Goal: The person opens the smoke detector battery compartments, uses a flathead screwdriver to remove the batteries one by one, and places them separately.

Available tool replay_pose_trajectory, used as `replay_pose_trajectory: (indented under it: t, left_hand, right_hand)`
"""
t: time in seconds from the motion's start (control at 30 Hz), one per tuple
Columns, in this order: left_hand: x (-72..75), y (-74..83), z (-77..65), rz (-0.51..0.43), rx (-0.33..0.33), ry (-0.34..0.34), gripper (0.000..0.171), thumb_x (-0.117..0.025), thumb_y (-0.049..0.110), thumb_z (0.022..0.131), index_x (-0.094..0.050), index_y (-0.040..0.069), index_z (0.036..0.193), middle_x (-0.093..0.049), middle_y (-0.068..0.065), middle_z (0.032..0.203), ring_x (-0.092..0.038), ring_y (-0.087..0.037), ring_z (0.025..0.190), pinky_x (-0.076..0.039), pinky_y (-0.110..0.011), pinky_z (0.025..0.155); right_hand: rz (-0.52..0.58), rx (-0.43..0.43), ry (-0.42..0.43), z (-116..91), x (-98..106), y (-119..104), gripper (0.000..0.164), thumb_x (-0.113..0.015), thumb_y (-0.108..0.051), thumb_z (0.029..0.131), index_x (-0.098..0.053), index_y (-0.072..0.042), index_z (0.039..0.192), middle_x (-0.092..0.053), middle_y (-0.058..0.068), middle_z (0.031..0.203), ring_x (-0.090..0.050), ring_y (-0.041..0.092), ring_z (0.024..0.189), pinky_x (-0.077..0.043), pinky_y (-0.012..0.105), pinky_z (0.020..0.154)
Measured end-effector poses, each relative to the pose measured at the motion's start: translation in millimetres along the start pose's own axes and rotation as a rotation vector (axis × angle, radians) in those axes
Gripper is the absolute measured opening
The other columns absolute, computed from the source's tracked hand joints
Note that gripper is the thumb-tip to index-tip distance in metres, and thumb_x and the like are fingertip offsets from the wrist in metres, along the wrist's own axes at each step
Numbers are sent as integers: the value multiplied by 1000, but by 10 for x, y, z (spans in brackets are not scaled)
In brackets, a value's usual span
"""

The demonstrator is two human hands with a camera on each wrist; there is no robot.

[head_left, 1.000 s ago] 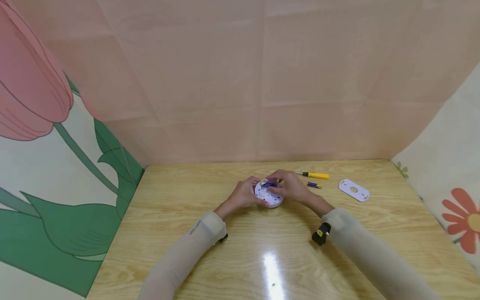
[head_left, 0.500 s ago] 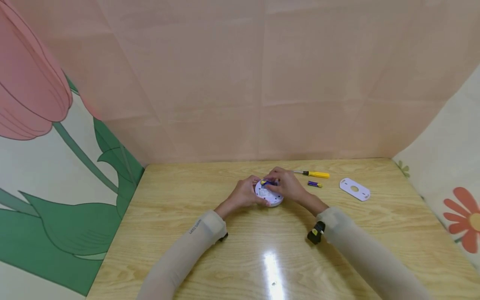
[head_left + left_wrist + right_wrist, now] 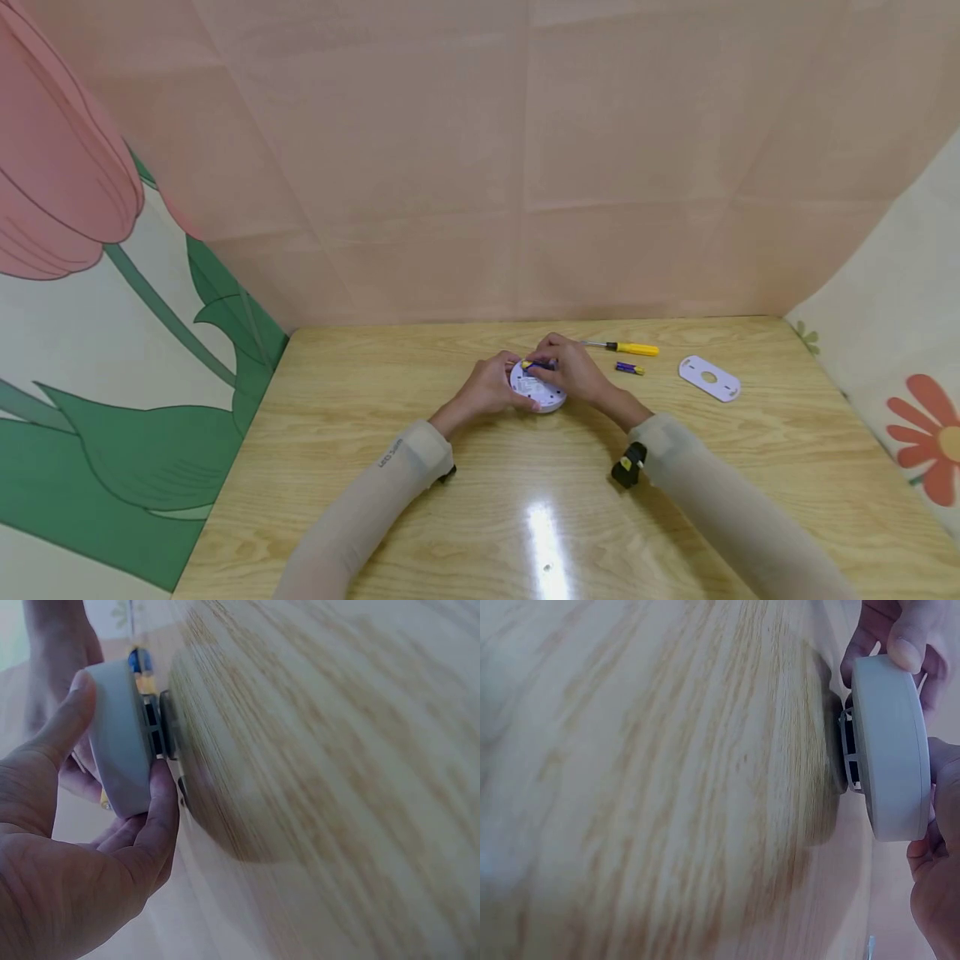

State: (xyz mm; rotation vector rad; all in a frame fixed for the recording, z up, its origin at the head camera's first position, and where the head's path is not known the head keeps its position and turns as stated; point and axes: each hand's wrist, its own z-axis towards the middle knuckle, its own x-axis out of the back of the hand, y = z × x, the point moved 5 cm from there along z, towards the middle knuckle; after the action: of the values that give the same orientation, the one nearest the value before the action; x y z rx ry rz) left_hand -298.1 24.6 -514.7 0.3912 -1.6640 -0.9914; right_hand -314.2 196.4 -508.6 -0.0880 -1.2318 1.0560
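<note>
A round white smoke detector [image 3: 542,396] lies face down near the middle of the table, its flat back upward. My left hand [image 3: 489,387] grips it by the left side, thumb on the near rim; in the left wrist view, the fingers reach under the white casing [image 3: 120,742] beside its dark vent slots. Over the detector's far half, my right hand [image 3: 577,375] holds a blue and yellow battery [image 3: 528,364] at the battery recess, between thumb and fingers. The fingertips partly cover that battery. The right wrist view shows the detector's side wall [image 3: 891,750] and hides the battery.
To the right of the hands lie a second blue and yellow battery [image 3: 629,368] and a screwdriver [image 3: 636,349] with a yellow handle. Farther right is a white mounting plate [image 3: 709,379] with a central hole. A fabric backdrop [image 3: 420,208] rises behind the wooden table [image 3: 360,392].
My right hand and forearm have shifted slightly left, and its fingers now cover more of the battery. The left hand keeps its hold on the smoke detector.
</note>
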Motion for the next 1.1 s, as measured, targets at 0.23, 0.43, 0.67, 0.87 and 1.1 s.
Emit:
replay_pose_trajectory:
  t: [0.23, 0.43, 0.67, 0.87, 1.1]
  left_hand:
    - [-3, 7, -4, -6, 1, -3, 80, -104, 34, 67, -64, 7, 131, -75, -6, 122, -67, -11, 103, -55, -27, 88]
    - [6, 13, -3, 5, -8, 8, 78, -104, 33, 66, -65, 7, 129, -75, -5, 119, -66, -11, 102, -54, -26, 88]
    - [4, 13, -3, -8, -6, 8, 76, -104, 31, 66, -65, 7, 126, -76, -6, 118, -67, -12, 103, -55, -26, 89]
    - [3, 15, -8, -19, 3, 7, 77, -105, 32, 65, -66, 8, 127, -76, -7, 121, -68, -12, 106, -55, -27, 91]
    - [9, 14, -14, -22, 12, -7, 80, -104, 32, 65, -64, 7, 130, -75, -10, 126, -69, -16, 111, -55, -29, 97]
  right_hand:
    - [-13, 18, -2, -2, 12, -18, 13, -84, -11, 92, -83, -6, 104, -71, 6, 102, -69, 22, 93, -61, 43, 79]
    - [-2, 22, 4, -14, 50, -34, 14, -81, -11, 95, -80, -6, 108, -75, 5, 104, -71, 21, 95, -61, 44, 81]
    - [-22, 44, 33, -36, 98, -53, 16, -84, -7, 91, -80, -4, 106, -75, 7, 100, -71, 22, 90, -61, 43, 76]
    - [-14, 31, 36, -61, 143, -36, 18, -86, -5, 87, -81, -6, 105, -75, 5, 102, -71, 22, 93, -61, 42, 79]
    - [52, 12, 37, -86, 201, -16, 18, -85, -3, 87, -81, -5, 105, -76, 6, 102, -69, 20, 88, -61, 46, 74]
